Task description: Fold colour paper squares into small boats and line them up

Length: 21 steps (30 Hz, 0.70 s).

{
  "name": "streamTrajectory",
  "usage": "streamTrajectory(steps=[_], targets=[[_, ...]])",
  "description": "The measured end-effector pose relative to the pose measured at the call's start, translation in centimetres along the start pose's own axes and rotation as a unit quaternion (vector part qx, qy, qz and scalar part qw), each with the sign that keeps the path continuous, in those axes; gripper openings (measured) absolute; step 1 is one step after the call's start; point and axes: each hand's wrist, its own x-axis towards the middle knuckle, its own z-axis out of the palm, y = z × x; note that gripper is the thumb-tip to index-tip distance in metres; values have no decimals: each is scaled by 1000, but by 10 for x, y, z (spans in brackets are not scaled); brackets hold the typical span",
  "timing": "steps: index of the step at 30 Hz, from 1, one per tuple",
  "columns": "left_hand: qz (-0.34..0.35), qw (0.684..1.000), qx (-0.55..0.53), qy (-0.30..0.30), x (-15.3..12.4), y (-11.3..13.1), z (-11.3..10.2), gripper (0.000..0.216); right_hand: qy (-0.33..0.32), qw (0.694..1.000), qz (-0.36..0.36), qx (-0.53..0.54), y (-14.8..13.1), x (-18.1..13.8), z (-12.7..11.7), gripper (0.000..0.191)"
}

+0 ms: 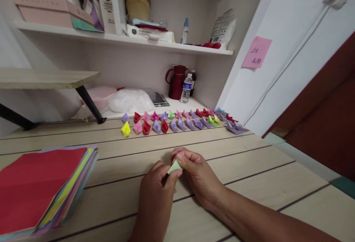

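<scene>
Currently, head view, the only one: both hands meet over the near part of the desk [249, 168]. Left hand [155, 184] grips a small piece of green paper [174, 167] between thumb and fingers, from the near left side. Right hand [201, 173] pinches the same piece at its upper right, thumb on top, remaining fingers curled. Neither hand is released. The paper sits between them, mostly covered, so its exact folds cannot be read. Two-sided pinch probably steadies something this small and light; fingertips suit it better than palms.

Beyond the hands, folded paper boats [174, 125] stand in two rough rows along the far side of the desk: purple, red, pink, yellow, green. Spacing is looser at left, tighter at right. Likely set back there so forearms do not knock them.

To the left, a stack of coloured paper [41, 186], red sheet uppermost, lies flat, edges uneven. Seems placed within easy reach of the left hand, yet apart from the handling spot.

Behind the rows: a dark red jug [176, 84] beside a water bottle [186, 89], both upright near the corner, presumably tucked away from the paper.
</scene>
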Motion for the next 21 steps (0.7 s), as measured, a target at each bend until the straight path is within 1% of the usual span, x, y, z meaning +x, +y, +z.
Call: streamTrajectory(steps=[3,6,8,10,13,16,19,20,21], targets=[[7,1000,-20,-21,1,7,-2,38,-59,997,35,30,-3,-1,3,32],[4,999,-32,-34,2,12,-4,37,-78,995,53,44,-4,-1,4,34],[-18,998,-40,-36,2,14,-5,35,-67,995,54,40,-3,-1,3,35],[-40,997,-47,-35,2,14,-6,35,-46,998,35,13,-3,-2,1,35],[-54,997,-45,-24,4,11,-7,35,-42,997,-17,-70,-6,-2,-2,31],[-58,997,-42,-15,5,5,-7,35,-52,988,-35,-139,-12,-3,-4,24],[-58,998,-33,10,6,-1,-6,34,-21,978,-75,-192,-16,-1,-6,18],[-59,998,-31,23,6,-3,-6,32,-6,978,-77,-192,-16,0,-7,18],[-62,997,-33,40,6,-4,-6,30,8,983,-63,-172,-16,1,-8,18]])
